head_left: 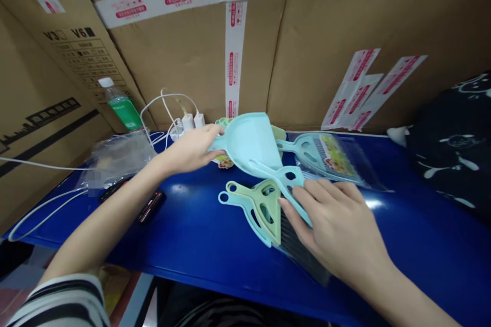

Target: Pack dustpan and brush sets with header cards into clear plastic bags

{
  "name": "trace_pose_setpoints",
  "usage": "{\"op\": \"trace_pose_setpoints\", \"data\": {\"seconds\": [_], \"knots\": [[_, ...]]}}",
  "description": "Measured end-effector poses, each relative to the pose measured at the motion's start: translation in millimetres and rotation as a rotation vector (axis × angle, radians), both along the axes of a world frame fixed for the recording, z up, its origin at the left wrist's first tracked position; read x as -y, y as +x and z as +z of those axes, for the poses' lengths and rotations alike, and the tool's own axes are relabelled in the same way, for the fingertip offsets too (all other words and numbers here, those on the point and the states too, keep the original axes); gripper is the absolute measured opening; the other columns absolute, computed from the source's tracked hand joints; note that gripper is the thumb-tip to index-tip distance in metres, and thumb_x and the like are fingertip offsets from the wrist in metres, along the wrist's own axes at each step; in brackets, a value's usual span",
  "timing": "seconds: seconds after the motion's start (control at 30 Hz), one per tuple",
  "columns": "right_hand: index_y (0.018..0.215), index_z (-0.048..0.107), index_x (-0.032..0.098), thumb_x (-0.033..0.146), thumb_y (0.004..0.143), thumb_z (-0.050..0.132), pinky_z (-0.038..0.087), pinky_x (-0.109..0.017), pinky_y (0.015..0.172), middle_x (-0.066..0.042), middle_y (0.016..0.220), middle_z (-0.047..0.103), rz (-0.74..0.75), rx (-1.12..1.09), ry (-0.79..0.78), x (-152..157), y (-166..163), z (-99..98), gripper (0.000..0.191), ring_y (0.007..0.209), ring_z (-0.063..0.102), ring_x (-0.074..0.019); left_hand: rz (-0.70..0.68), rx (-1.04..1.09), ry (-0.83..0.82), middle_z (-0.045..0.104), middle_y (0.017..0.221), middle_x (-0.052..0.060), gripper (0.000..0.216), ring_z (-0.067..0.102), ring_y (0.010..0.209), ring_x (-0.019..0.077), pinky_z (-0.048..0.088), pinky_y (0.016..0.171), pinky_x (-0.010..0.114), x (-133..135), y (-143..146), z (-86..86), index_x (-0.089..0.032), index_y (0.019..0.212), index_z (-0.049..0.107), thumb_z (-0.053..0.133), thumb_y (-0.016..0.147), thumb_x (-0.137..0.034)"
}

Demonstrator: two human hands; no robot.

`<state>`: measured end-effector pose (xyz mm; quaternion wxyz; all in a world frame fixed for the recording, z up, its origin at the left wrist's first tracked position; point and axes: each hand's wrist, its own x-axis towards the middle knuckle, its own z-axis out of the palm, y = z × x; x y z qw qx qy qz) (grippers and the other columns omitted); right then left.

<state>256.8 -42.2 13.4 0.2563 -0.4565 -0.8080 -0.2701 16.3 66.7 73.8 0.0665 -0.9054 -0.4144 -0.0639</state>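
Observation:
My left hand [195, 147] pinches the short handle of a light blue dustpan [253, 140], which is raised over the table with its flat edge to the right. In my right hand [337, 225] is a light blue hand brush [286, 179], its handle overlapping the dustpan's lower edge; my fingers hide most of it. Below lie a pale green brush [264, 204] and another blue brush [240, 204], stacked together, their dark bristles partly under my right hand. Behind it, a blue brush-and-dustpan set [314, 153] rests in clear plastic wrapping with a printed card.
Cardboard boxes [184, 56] stand along the back of the blue table [192, 230]. At the left are a bottle [125, 107], white plugs [187, 121] with cables, crumpled plastic film [118, 153] and a black object [151, 207]. A dark patterned fabric item [452, 138] sits at the right.

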Motion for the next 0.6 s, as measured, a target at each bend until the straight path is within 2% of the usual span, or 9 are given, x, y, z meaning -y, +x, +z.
{"op": "trace_pose_setpoints", "data": {"seconds": [0.1, 0.27, 0.4, 0.6], "knots": [[0.061, 0.057, 0.018, 0.022, 0.097, 0.034, 0.028, -0.032, 0.061, -0.002, 0.054, 0.053, 0.008, 0.028, -0.079, -1, 1, -5.7, 0.043, 0.052, 0.051, -0.0180, 0.063, -0.034, 0.018, 0.063, 0.105, 0.013, 0.035, 0.061, 0.098, 0.0260, 0.048, 0.083, 0.038, -31, -4, 10.8, -0.009, 0.111, 0.053, 0.055, 0.087, -0.034], [0.060, 0.055, 0.019, 0.023, 0.093, 0.042, 0.031, -0.031, 0.060, 0.000, 0.053, 0.057, 0.050, -0.001, -0.259, -2, 0, -14.6, 0.035, 0.048, 0.054, -0.0162, -0.041, -0.094, 0.023, 0.063, 0.101, 0.010, 0.030, 0.058, 0.099, 0.0245, 0.045, 0.087, 0.037, -75, 7, 19.1, -0.012, 0.107, 0.061, 0.057, 0.084, -0.031], [0.063, 0.055, 0.020, 0.026, 0.091, 0.050, 0.034, -0.030, 0.060, 0.001, 0.055, 0.059, 0.082, -0.006, -0.366, -5, 3, -16.0, 0.029, 0.052, 0.055, -0.0168, -0.088, -0.179, -0.018, 0.064, 0.103, 0.009, 0.031, 0.057, 0.101, 0.0219, 0.043, 0.089, 0.033, -92, 30, 12.6, -0.013, 0.112, 0.063, 0.056, 0.085, -0.026], [0.072, 0.056, 0.020, 0.024, 0.092, 0.049, 0.039, -0.027, 0.054, -0.003, 0.069, 0.060, 0.111, -0.023, -0.401, -10, 8, -16.2, 0.021, 0.069, 0.059, -0.0183, -0.045, -0.209, -0.001, 0.063, 0.111, 0.012, 0.035, 0.055, 0.107, 0.0237, 0.043, 0.091, 0.034, -97, 60, -10.6, -0.015, 0.118, 0.063, 0.049, 0.085, -0.016]]}}
